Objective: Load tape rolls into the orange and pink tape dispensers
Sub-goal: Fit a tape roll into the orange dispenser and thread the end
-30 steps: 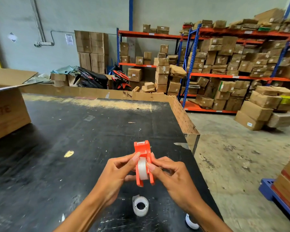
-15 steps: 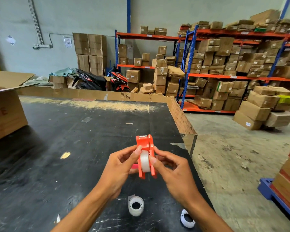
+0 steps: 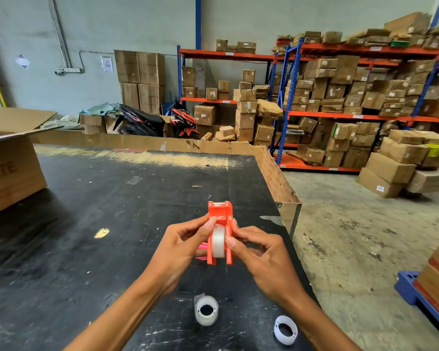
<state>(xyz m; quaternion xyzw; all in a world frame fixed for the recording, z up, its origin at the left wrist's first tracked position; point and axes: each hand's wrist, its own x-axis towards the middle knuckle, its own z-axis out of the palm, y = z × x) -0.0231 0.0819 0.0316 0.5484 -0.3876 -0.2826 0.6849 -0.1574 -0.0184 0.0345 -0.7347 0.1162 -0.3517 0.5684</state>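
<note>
orange dispenser with tape roll pinched between left hand, right hand.

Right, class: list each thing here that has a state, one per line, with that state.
Orange plastic tape dispenser: held up, roll seated.
Clear tape roll in dispenser: loaded.
Pink dispenser: mostly hidden.
Loose clear tape roll: on table.
Second loose roll: at table's edge.
Left hand: gripping.
Right hand: gripping.

A: Surface?
B: Black scuffed bench, cardboard strip along the far edge.
A: On it?
B: Cardboard box at left edge. Two tape rolls near the front edge: one upright, another by the right edge.
</note>
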